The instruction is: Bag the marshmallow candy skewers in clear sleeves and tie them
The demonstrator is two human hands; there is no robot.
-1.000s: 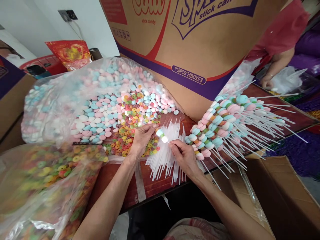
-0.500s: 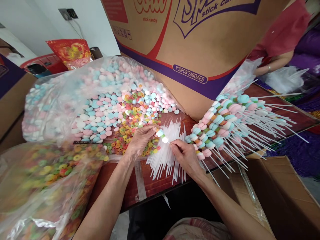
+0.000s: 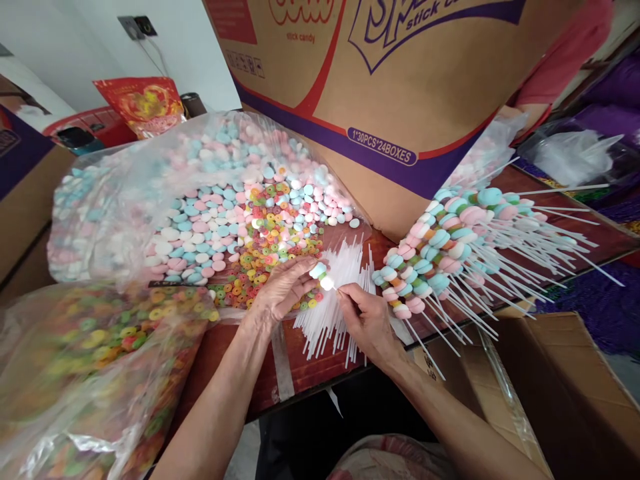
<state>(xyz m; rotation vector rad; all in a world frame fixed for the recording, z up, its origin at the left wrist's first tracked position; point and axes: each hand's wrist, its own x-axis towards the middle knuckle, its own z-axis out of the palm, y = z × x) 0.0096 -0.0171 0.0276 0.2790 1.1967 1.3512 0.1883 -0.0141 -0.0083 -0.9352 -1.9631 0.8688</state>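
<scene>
pinching candy stick (image 3: 323,276) over loose sticks (image 3: 334,315)

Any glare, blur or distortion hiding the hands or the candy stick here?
Head view: even, soft light; left hand, right hand and candy stick sharp at the centre. Head view: glare whitens the plastic bag over the pastel candies. Head view: the lower-left bag of rings is blurred, and the wide lens bends the cardboard box.
</scene>
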